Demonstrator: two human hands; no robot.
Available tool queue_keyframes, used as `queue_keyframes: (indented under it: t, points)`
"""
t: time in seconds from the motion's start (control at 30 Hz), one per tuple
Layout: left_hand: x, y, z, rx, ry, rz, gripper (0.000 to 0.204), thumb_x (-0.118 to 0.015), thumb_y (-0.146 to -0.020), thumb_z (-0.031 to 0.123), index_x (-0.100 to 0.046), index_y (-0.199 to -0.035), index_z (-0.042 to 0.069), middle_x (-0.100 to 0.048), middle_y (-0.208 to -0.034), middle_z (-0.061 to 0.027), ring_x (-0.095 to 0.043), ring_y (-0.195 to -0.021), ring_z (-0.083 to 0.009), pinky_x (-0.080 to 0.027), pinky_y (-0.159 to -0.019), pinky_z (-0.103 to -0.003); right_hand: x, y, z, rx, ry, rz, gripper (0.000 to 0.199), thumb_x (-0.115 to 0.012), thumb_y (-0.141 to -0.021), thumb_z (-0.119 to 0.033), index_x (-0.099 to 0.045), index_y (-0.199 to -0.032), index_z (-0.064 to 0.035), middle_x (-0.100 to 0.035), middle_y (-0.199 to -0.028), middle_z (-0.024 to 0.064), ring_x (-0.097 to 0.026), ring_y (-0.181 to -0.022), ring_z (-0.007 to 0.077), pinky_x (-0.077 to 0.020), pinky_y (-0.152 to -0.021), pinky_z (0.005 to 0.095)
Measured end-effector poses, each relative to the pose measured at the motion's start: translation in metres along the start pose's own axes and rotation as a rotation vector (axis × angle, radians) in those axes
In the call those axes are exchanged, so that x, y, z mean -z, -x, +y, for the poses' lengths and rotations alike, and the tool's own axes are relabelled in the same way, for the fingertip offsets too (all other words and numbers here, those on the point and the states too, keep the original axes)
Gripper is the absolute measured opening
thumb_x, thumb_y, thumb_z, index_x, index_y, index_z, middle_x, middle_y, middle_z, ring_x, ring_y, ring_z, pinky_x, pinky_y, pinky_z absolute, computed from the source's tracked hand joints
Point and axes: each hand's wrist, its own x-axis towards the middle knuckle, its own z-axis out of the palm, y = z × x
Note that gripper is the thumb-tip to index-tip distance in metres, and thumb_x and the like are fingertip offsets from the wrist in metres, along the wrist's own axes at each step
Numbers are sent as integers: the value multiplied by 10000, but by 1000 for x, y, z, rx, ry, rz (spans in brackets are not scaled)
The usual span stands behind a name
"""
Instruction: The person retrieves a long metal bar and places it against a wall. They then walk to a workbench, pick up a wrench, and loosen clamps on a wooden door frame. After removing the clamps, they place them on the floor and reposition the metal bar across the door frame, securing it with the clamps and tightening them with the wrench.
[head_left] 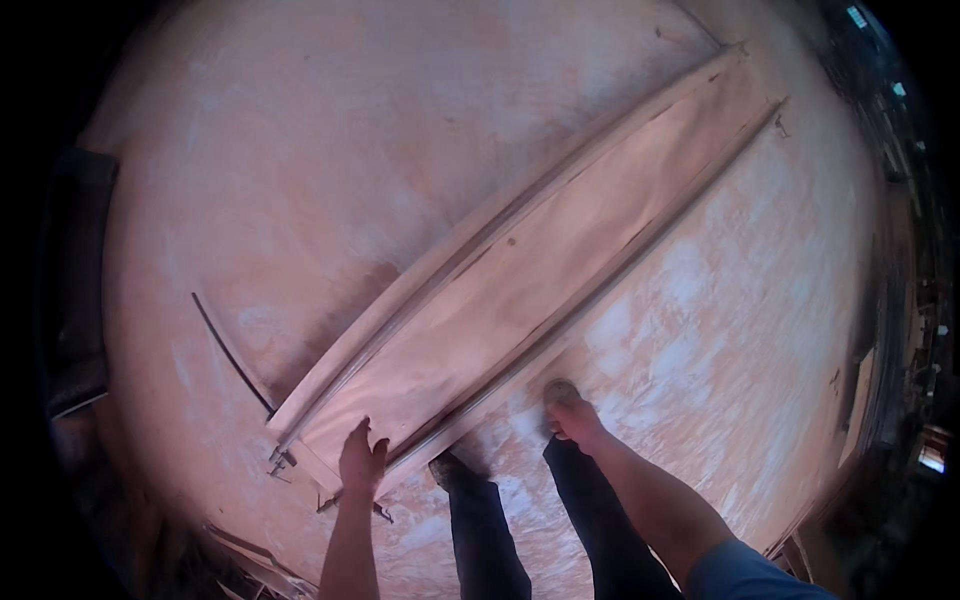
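Observation:
A long, pale wooden panel (pixel 590 220) lies slantwise before me, from near left to far right. Two long metal bar clamps run along it, one on the far side (pixel 450 270) and one on the near side (pixel 610 285). Over the panel's near left end is my left hand (pixel 362 460), open with thumb and fingers apart; whether it touches the wood I cannot tell. My right hand (pixel 575 416) is closed, low beside my right shoe (pixel 560 388). What it holds, if anything, is hidden.
The floor (pixel 250 180) is dusty with whitish patches. A thin dark rod (pixel 230 350) sticks out from the panel's left end. Clamp handles (pixel 282 462) jut out there. My legs (pixel 480 530) stand close to the near side. Stacked boards (pixel 860 400) line the right edge.

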Motion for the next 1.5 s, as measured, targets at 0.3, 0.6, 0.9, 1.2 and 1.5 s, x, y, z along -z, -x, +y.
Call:
queue_keyframes:
  t: [0.3,0.6,0.9,1.2,1.5]
  points:
    - [-94,-156,-161,-193,-247,74,873,-754,-781,212,-269,-1470,-17,-345,-1487,-227,-326,-1378,-386,-274,-1146,-428,-91,-151,26,-296,-272,213,624,-667,-865,-421,-467,-1311,-33,-548,-808,48,-525,-712,150,-478,-604,332]
    - [-132,-204,-162,-55,-221,114,593,-713,-773,76,-438,-1294,17,-498,-1269,-220,-462,-1177,-425,-386,-1000,-501,-110,-204,25,-368,-344,518,508,-635,-844,-456,-632,-982,33,-646,-754,133,-622,-506,254,-525,-463,388]
    - [-119,-210,-184,-233,-473,52,197,-573,-728,20,-512,-915,11,-552,-893,-200,-548,-875,-406,-461,-755,-507,-126,-181,27,-333,-542,583,418,-698,-822,-414,-629,-988,-37,-642,-826,52,-619,-674,172,-542,-570,361]
    - [-53,-47,-74,-266,-73,-105,146,-616,-654,67,-525,-766,47,-545,-760,-176,-551,-732,-396,-440,-619,-479,-115,-104,3,-158,-1107,312,222,-655,-911,-327,-574,-871,-124,-577,-786,24,-585,-704,200,-510,-660,412]
    - [57,106,55,-100,198,-553,488,-702,-804,202,-557,-1256,93,-627,-698,-131,-576,-557,-263,-481,-513,-392,-52,126,-100,-252,-1221,342,242,-635,-932,-291,-494,-997,-107,-524,-774,73,-573,-654,267,-541,-632,476]
